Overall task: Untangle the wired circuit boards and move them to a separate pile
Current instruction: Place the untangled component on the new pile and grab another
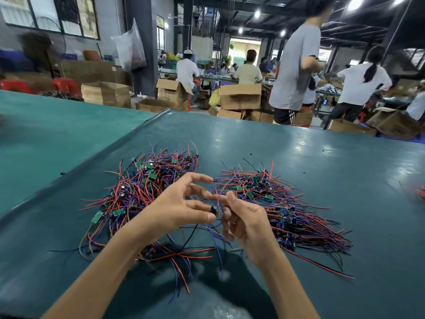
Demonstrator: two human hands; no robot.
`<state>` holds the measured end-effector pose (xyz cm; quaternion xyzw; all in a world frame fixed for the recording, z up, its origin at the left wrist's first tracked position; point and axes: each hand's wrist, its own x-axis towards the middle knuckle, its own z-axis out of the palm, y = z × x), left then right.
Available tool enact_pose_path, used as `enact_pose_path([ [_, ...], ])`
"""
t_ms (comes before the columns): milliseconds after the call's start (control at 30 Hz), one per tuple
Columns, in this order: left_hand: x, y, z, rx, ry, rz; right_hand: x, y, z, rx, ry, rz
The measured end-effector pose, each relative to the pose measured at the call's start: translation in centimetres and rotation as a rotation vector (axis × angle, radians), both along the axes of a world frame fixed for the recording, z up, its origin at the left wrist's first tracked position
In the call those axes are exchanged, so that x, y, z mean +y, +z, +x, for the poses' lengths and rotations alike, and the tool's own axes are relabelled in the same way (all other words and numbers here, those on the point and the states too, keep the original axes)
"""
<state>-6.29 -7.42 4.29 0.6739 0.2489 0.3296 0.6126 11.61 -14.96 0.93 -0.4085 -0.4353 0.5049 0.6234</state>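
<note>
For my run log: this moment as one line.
untangling; left hand pinches wired board; right hand pinches its wires; left pile, right pile on table

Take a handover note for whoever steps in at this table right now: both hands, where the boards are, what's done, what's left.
Left hand: pinches one wired circuit board by its black part.
Right hand: fingers curled on the same board's wires.
The board is held up between the two piles, its wires trailing down toward you.
Tangled pile: on the left, still large.
Separate pile: on the right, wires lying roughly one way; many boards are already there.
Left to do: free this board, lay it on the right, then carry on.
</note>
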Motion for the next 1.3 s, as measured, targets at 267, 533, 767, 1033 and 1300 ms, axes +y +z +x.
enact_pose_path([
  [267, -0.4, -1.9, 0.7, 0.086, 0.040, 0.090, -0.2, 0.8, -0.1, -0.188, 0.047, -0.284],
  [533, -0.6, -1.9, 1.3, 0.191, 0.045, -0.129, -0.4, 0.5, 0.3, -0.159, 0.025, -0.163],
  [767, -1.7, -2.5, 2.0, 0.095, -0.141, -0.254, 0.0, 0.6, 1.2, -0.105, 0.044, -0.215],
  [1033, -1.0, -4.7, 3.6, 0.033, -0.050, -0.442, 1.4, -0.7, 2.3, -0.065, -0.078, -0.240],
  [1300, -0.3, -6.6, 3.5, -0.093, -0.025, -0.452, 2.5, -1.4, 2.3, -0.262, -0.007, -0.326],
])
